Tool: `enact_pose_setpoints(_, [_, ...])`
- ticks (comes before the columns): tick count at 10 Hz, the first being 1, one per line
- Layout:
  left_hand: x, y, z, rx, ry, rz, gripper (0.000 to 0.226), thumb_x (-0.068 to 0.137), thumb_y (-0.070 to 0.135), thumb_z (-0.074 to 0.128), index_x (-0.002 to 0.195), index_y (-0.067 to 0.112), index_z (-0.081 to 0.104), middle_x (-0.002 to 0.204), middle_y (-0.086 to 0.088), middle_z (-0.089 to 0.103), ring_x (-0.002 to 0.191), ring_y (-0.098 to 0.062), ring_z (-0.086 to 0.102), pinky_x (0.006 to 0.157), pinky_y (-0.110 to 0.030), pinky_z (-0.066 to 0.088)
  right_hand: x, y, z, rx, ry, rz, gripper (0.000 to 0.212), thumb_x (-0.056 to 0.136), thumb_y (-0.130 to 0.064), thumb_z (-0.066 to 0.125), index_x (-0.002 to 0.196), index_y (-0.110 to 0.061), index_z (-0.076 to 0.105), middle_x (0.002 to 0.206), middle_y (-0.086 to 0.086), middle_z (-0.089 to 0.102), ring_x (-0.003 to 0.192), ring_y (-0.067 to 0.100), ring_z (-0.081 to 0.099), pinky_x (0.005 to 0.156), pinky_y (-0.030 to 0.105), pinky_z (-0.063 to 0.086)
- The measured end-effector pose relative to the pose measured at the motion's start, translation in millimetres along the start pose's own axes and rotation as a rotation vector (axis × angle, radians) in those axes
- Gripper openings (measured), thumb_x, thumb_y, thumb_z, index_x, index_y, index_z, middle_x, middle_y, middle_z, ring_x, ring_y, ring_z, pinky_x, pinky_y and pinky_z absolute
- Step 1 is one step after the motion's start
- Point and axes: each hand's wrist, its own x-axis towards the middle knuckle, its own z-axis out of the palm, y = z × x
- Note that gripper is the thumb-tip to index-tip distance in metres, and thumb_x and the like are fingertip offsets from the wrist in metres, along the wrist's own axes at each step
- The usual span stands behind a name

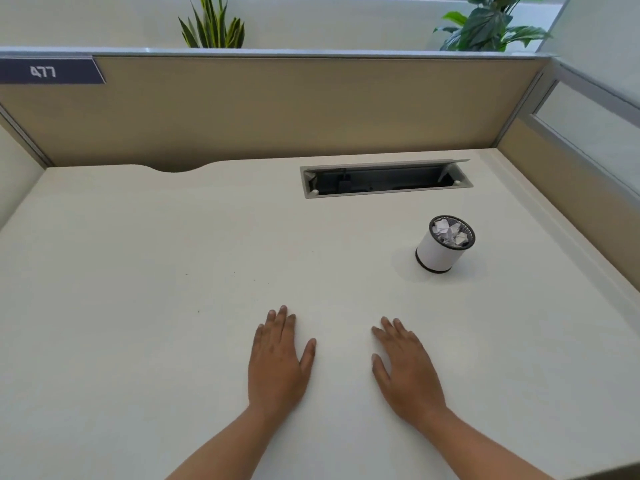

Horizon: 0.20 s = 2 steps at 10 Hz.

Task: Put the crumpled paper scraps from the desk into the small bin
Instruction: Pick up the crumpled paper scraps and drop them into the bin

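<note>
Both hands lie flat, palms down, on the desk (pixel 138 306), near its front edge and side by side with a gap of bare desktop between them. Left hand (pixel 278 358): fingers straight and close together, pointing away from the person, thumb angled out to the right, holding nothing. Right hand (pixel 405 372): fingers straight, slightly fanned, pointing up and a bit left, thumb out toward the left hand, also holding nothing. Bare forearms run in from the bottom edge. The small bin (pixel 437 252) stands upright on the right part of the desk, well apart from both hands, beyond and to the right of the right hand; white cylinder body, dark mesh rim, dark base ring. The crumpled paper scraps (pixel 449 232) sit inside the bin, white wads visible through its open top, reaching close to rim level. Behind the bin, toward the back of the desk, a rectangular cable tray (pixel 384 180) is set into the surface with its grey lid tilted open, dark interior showing. A curved cutout (pixel 175 168) notches the desk's rear edge on the left. Tan partition panel (pixel 277 105) walls the back and right side; a dark label (pixel 43 71) with white characters sits at its top left. Two green plants rise above the partition: spiky-leaf plant (pixel 211 27) centre-left, broad-leaf plant (pixel 491 24) at right.
</note>
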Motion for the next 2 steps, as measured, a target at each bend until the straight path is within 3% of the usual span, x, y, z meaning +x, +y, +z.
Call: enact_pose_setpoints(2, [0.0,-1.8,-0.4,-0.036,-0.022,0.019,0.07,0.097,0.054,0.035,0.151,0.009,0.031,0.162,-0.003,0.022,0.151,-0.018,0.012,0.122,-0.032,0.004,6.3,-1.5,-0.4,-0.008,0.001,0.011,0.051,0.096,-0.032,0.052,0.146,-0.022,0.044,0.159,-0.004,0.031,0.149,0.013,0.021,0.121,0.033,0.017])
